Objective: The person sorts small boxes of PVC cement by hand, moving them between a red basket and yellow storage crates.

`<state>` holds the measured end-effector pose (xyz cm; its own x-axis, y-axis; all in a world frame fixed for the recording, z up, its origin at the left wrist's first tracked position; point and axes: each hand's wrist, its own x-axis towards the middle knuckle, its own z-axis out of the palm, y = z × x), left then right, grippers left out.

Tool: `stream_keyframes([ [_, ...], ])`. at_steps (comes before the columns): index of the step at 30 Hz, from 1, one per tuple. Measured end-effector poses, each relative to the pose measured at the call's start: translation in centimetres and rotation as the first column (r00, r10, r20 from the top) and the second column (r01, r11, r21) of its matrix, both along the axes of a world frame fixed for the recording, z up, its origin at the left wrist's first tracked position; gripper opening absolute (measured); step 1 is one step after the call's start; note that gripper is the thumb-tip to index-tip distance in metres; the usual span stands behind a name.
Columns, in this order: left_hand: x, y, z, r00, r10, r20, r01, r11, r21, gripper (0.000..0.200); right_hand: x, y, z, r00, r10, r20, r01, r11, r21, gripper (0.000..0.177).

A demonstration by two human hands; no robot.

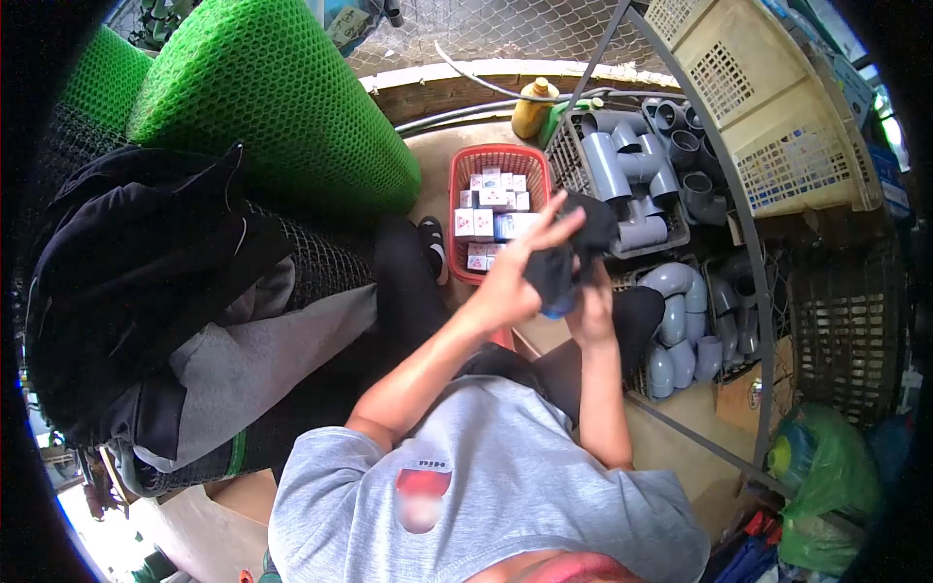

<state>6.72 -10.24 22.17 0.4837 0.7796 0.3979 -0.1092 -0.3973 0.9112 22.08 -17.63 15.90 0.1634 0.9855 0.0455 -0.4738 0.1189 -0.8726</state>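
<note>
A black, soft-looking thing [554, 277] with a bit of blue at its lower edge is held up between my hands; motion blur hides what kind it is. My left hand [510, 277] grips it from the left, with some fingers stretched along its upper side. On the lower right, my right hand [591, 313] is closed around it, its fingertips partly hidden. Just beyond my hands, a red plastic basket [452, 209] stands on the floor. Several small white boxes [494, 198] with red and blue print lie in it.
Grey pipe fittings [607, 165] fill crates on the right, under a cream crate [777, 126]. Green mesh rolls [282, 107] stand at left, near a dark jacket [126, 272]. A yellow bottle [532, 109] is behind the basket. A metal frame bar [724, 146] rises at right.
</note>
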Motion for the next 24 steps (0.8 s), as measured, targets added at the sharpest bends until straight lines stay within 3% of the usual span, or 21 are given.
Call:
stream_keyframes([
  [1,0.2,0.1,0.7,0.998,0.055,0.026,-0.053,0.995,-0.083,0.056,-1.7,0.3,1.6,0.992,-0.098,0.085,0.096,0.995,0.026,0.056],
  [2,0.3,0.2,0.8,0.997,0.077,-0.025,-0.078,0.997,-0.007,0.054,-2.4,0.7,1.7,0.949,-0.23,0.217,0.206,0.97,0.127,0.056],
  [4,0.5,-0.3,0.6,0.997,0.075,0.014,-0.075,0.997,-0.016,0.055,-1.9,0.4,2.1,0.968,-0.217,0.128,0.209,0.975,0.072,0.054],
  [6,0.6,-1.1,0.2,0.998,0.063,0.02,-0.063,0.998,0.001,0.055,-0.1,0.5,1.7,0.976,-0.174,0.135,0.157,0.979,0.128,0.056],
  [7,0.7,-1.7,-0.1,0.999,0.046,0.026,-0.047,0.999,0.017,0.055,0.4,0.4,0.8,0.94,-0.211,0.267,0.181,0.975,0.131,0.052],
  [8,1.1,-2.9,-0.3,0.997,0.033,0.07,-0.03,0.999,-0.032,0.061,0.4,0.2,-1.3,0.94,-0.218,0.262,0.189,0.973,0.132,0.052],
  [9,1.0,-3.7,0.1,0.998,0.035,-0.053,-0.031,0.997,0.074,0.066,0.4,-0.2,-3.8,0.982,-0.187,0.037,0.186,0.982,0.025,0.054],
  [10,1.0,-4.3,0.6,0.984,0.051,-0.17,-0.02,0.984,0.179,0.072,-0.4,-0.3,-2.7,0.967,-0.169,-0.191,0.156,0.985,-0.077,0.055],
  [11,0.9,-4.4,0.1,0.968,0.035,-0.247,0.034,0.962,0.27,0.084,-1.1,-1.3,-1.3,0.987,-0.027,-0.161,0.036,0.998,0.051,0.058],
  [12,0.7,-4.1,0.0,0.951,0.003,-0.309,0.087,0.956,0.279,0.087,-3.2,-0.3,1.9,0.474,-0.235,-0.849,0.062,0.97,-0.234,0.061],
  [14,0.1,-2.4,-0.8,0.962,-0.126,-0.241,0.157,0.981,0.117,0.089,-1.8,-1.9,-1.0,0.9,-0.105,-0.424,0.038,0.986,-0.163,0.063],
  [15,-0.6,-1.1,-0.3,0.957,-0.231,-0.174,0.228,0.973,-0.035,0.088,-1.9,-2.7,-0.4,0.922,-0.119,-0.37,0.027,0.969,-0.245,0.058],
  [16,-0.9,0.0,-0.5,0.957,-0.246,-0.152,0.238,0.969,-0.068,0.083,-3.2,-2.5,2.9,0.949,-0.099,-0.3,0.056,0.987,-0.15,0.055],
  [19,0.4,0.0,-1.8,0.968,-0.251,-0.002,0.236,0.915,-0.328,0.064,-4.3,-3.2,1.4,0.986,-0.167,-0.027,0.163,0.98,-0.111,0.057],
  [20,1.3,-0.9,-1.6,0.98,-0.172,-0.101,0.144,0.96,-0.24,0.059,-4.2,-2.7,0.9,0.965,-0.26,-0.041,0.257,0.964,-0.068,0.058],
  [22,1.9,-2.4,-0.7,0.986,-0.021,-0.164,0.048,0.985,0.163,0.058,-2.9,-1.6,1.0,0.961,-0.276,-0.036,0.275,0.961,-0.032,0.057],
  [23,1.7,-3.2,0.1,0.988,-0.039,-0.15,0.045,0.998,0.041,0.06,-2.2,-1.4,0.9,0.958,-0.284,-0.031,0.284,0.959,0.005,0.057],
  [24,1.7,-2.8,0.3,0.969,0.122,-0.214,-0.075,0.973,0.217,0.055,-1.9,-1.8,0.8,0.975,-0.222,0.033,0.223,0.975,-0.023,0.052],
])
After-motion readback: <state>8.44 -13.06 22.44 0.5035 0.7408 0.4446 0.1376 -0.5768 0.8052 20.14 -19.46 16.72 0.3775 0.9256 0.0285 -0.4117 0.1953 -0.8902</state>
